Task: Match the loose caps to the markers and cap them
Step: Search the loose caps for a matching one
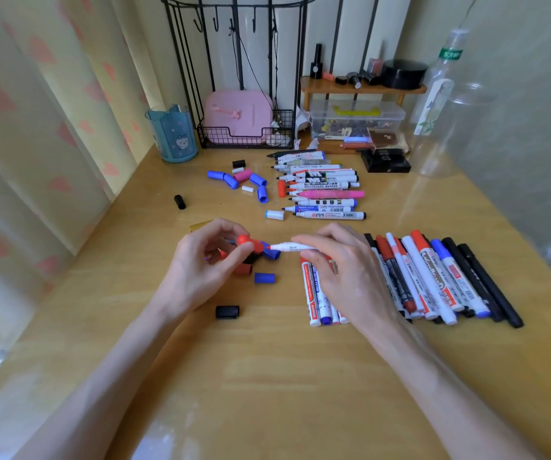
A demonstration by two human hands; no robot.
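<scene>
My left hand (201,260) pinches a red cap (249,243) just above the table. My right hand (337,263) grips a white marker (287,247), its red tip pointing left at the cap's mouth, a small gap between them. Loose caps lie under and near my left hand: a blue cap (264,277), a black cap (227,312), a red cap (243,269). Uncapped markers (320,187) lie in a row at the back, with several blue caps (234,180) and a pink cap (242,175) left of them. Capped markers (433,277) lie at the right.
A blue cup (172,134) stands at the back left, next to a wire rack (245,134) holding a pink case. A clear storage box (357,121), a black box (387,161) and an empty plastic bottle (440,104) stand at the back right. Curtains hang along the left.
</scene>
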